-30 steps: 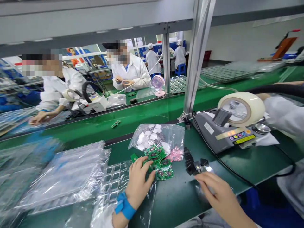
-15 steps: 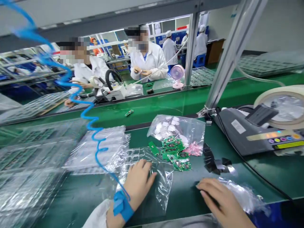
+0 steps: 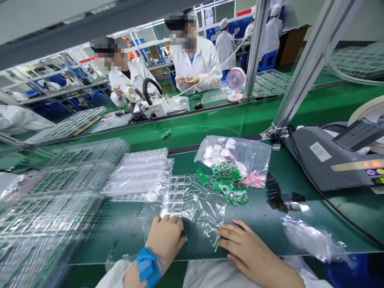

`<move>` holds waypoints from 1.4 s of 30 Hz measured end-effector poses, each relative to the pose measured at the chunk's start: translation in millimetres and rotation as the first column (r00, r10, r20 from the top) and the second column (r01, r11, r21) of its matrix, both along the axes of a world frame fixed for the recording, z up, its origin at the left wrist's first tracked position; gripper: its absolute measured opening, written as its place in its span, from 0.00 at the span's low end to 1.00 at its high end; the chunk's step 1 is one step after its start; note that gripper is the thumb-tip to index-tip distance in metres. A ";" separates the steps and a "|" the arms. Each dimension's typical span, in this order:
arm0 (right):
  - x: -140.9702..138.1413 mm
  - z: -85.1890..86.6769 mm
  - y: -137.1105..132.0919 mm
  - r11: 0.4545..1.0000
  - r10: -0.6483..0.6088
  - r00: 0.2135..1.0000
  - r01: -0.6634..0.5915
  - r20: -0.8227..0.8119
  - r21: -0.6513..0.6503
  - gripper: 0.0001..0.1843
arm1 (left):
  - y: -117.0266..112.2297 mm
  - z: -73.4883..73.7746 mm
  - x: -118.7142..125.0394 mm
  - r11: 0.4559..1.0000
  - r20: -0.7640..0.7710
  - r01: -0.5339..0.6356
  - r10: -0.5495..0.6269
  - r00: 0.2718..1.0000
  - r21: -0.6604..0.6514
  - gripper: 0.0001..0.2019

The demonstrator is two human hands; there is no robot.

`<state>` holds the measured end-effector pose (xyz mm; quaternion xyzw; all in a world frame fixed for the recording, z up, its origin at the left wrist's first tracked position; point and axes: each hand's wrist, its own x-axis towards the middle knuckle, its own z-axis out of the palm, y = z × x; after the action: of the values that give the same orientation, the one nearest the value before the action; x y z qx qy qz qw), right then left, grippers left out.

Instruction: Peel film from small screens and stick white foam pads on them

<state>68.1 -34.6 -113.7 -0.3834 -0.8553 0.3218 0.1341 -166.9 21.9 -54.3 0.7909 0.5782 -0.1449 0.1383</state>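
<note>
My left hand (image 3: pixel 165 240), with a blue wrist strap (image 3: pixel 148 266), rests its curled fingers on a clear plastic bag (image 3: pixel 198 210) that covers a clear blister tray (image 3: pixel 177 192) on the green mat. My right hand (image 3: pixel 244 250) lies with fingers stretched out at the bag's right edge. Just beyond the bag lies a small pile of green circuit boards (image 3: pixel 229 182). Behind the pile is a clear bag of white pads (image 3: pixel 234 154).
Stacks of clear trays (image 3: pixel 48 200) fill the left. A grey tape dispenser (image 3: pixel 333 156) with its cable stands at the right, black parts (image 3: pixel 282 196) before it. Beyond the green conveyor belt (image 3: pixel 210 128), two people in white coats work at a bench with a pink fan (image 3: pixel 235 82).
The view has swung left and down. My left hand pulled back from the circuit boards onto the clear bag. My right hand moved left from the black parts to the bag's edge.
</note>
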 end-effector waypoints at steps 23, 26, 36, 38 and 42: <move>3.6 -2.9 0.1 0.999 0.036 0.999 -0.036 -0.006 -0.027 0.20 | 43.1 52.5 -82.2 0.942 0.652 0.083 0.159 0.742 -0.325 0.16; 3.2 0.2 -4.6 0.999 -0.022 0.996 0.025 -0.087 0.037 0.17 | 38.9 55.3 -69.6 0.940 0.772 0.113 0.191 0.606 -0.321 0.17; 21.0 68.4 -9.9 0.802 -0.414 0.827 0.529 -0.381 0.277 0.18 | 7.3 13.5 80.1 0.669 0.740 0.378 0.669 0.069 -0.640 0.11; 24.1 65.4 -7.8 0.796 -0.452 0.822 0.547 -0.345 0.260 0.18 | 3.3 5.9 95.6 0.625 0.708 0.392 0.698 0.108 -0.675 0.14; 31.4 53.6 -8.3 0.826 -0.470 0.800 0.548 -0.374 0.133 0.06 | 2.5 -4.1 106.6 0.606 0.705 0.399 0.688 0.171 -0.688 0.21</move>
<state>99.5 -42.9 -60.1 -0.5232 -0.7173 0.2288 0.3992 -60.3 24.4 -58.4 0.4677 0.3070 0.1772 0.8097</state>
